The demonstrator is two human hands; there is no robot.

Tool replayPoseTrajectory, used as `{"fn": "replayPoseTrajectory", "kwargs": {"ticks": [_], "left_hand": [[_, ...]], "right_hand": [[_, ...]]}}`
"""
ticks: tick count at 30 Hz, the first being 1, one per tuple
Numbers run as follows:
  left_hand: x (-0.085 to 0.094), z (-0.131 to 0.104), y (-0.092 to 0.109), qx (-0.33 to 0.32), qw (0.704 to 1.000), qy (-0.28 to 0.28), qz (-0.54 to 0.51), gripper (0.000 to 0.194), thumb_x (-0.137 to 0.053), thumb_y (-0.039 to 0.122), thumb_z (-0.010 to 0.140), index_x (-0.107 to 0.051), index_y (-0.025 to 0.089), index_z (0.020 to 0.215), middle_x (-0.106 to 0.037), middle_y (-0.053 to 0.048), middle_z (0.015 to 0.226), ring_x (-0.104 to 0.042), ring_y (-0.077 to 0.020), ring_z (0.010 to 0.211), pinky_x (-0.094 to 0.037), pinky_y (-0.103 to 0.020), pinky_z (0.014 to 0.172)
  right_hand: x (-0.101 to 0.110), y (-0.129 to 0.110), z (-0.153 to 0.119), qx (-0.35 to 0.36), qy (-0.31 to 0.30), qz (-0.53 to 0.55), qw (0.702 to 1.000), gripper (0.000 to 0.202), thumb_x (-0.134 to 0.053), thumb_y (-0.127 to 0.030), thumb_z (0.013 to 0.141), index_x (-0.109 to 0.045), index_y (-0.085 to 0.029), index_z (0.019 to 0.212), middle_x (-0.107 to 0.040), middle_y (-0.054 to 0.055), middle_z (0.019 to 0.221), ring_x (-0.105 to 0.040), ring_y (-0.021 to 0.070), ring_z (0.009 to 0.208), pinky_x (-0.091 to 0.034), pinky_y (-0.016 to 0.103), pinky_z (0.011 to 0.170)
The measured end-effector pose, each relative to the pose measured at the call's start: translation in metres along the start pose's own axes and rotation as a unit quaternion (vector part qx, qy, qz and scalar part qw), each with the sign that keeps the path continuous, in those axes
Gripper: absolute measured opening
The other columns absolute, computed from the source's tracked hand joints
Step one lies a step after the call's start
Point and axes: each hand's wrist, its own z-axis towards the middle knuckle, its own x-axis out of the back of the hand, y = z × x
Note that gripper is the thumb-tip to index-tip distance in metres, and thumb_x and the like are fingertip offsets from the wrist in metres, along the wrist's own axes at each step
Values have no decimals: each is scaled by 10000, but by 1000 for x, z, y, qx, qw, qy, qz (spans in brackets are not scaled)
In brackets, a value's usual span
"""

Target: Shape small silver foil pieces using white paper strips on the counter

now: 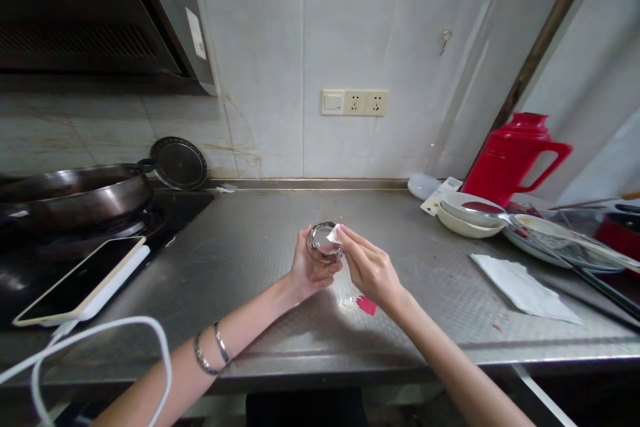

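My left hand (313, 267) is wrapped round a small round glass cup (323, 250), which looks clear with a shiny, ridged rim; its open top tilts toward me. In my right hand (370, 267) a small white piece of tissue (334, 234) is pinched between thumb and fingers, and it touches the cup at the upper right of the rim. Both hands are above the middle of the steel counter (280, 213). Just below my right hand a red scrap (367, 305) lies flat on the metal.
At left, a pan (75, 193) sits on the black hob beside a phone (80, 283) with a white cable (160, 340). To the right are stacked bowls (467, 223), plates with utensils, a folded white tissue (523, 287) and a red thermos flask (510, 157). A round black disc (179, 163) leans on the wall.
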Motion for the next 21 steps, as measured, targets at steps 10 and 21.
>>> {"fn": "replayPoseTrajectory", "kwargs": {"ticks": [10,21], "left_hand": [[1,1,-1,-61,992,106,-38,693,-360,717,732,-638,83,770,-534,-45,484,-335,-79,319,-181,-203,316],[1,2,2,-67,996,64,-9,835,-325,790,678,-656,50,876,-487,-25,456,-374,-106,385,-202,-222,373]], "right_hand": [[-17,-38,-16,-38,35,-2,999,616,-394,22,848,-287,-146,1431,-607,134,1221,-446,247,1263,-491,404,995],[-21,-48,-9,25,36,7,999,562,-389,-2,860,-331,-116,1407,-618,154,1199,-449,252,1250,-512,375,963]]}}
